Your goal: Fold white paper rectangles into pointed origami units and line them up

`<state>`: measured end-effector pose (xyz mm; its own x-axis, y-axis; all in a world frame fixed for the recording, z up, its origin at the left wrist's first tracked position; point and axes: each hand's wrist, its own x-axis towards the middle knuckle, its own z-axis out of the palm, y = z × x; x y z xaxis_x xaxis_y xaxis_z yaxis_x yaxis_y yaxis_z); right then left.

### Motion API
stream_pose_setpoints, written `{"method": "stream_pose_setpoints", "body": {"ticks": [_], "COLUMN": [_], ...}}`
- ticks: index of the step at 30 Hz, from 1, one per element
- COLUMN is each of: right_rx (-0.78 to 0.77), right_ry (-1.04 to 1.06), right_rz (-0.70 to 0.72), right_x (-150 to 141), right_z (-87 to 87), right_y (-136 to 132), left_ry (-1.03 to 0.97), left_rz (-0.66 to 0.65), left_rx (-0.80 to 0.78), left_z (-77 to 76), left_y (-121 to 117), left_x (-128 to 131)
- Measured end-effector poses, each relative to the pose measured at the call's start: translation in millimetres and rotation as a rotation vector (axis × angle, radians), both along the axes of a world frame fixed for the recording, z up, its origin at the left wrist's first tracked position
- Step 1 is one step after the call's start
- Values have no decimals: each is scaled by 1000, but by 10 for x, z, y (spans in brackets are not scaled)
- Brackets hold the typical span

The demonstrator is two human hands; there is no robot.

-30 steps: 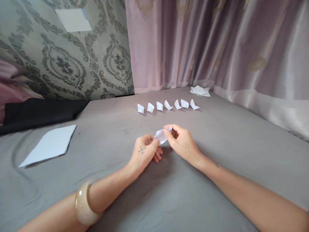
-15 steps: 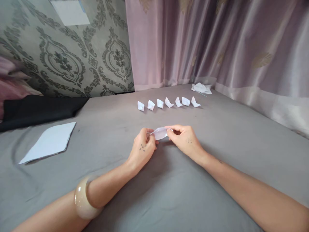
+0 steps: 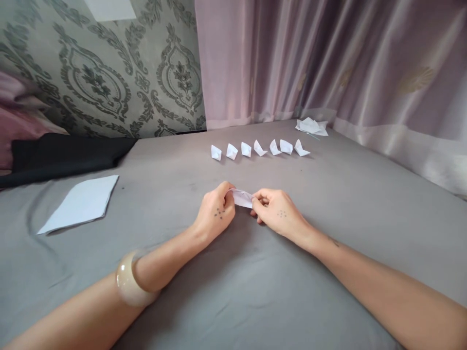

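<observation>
Tilted the folded white paper [image 3: 242, 198] from rising to falling rightward since the earlier frame, gripping opposite ends with left hand [image 3: 218, 209] and right hand [image 3: 279, 211] (both closed) and leaving its middle exposed above the gray cloth [image 3: 233, 282].

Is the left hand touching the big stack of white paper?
Apart: the head view shows a wide stretch of grey cloth between the left hand and the stack of paper.

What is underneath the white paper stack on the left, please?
The grey sheet shows around the white paper stack; anything directly beneath the stack is covered and cannot be seen.
</observation>
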<state>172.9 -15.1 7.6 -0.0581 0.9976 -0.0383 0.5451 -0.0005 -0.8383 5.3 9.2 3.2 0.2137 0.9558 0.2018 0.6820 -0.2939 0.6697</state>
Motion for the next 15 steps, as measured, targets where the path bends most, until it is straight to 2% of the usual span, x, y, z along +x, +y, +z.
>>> {"method": "stream_pose_setpoints", "body": {"ticks": [6,11,15], "right_rx": [100,49,-11], "right_ry": [-144,-163,-129], "right_rz": [-4,13,53], "right_x": [-44,-55,-98], "right_z": [33,49,59], "right_y": [-16,-30,-67], "left_ry": [-72,-123,-107], "left_rz": [27,35,14], "left_rx": [-52,-109,-54], "left_z": [24,-3,-29], "left_y": [-9,-2,-8], "left_x": [12,22,33]}}
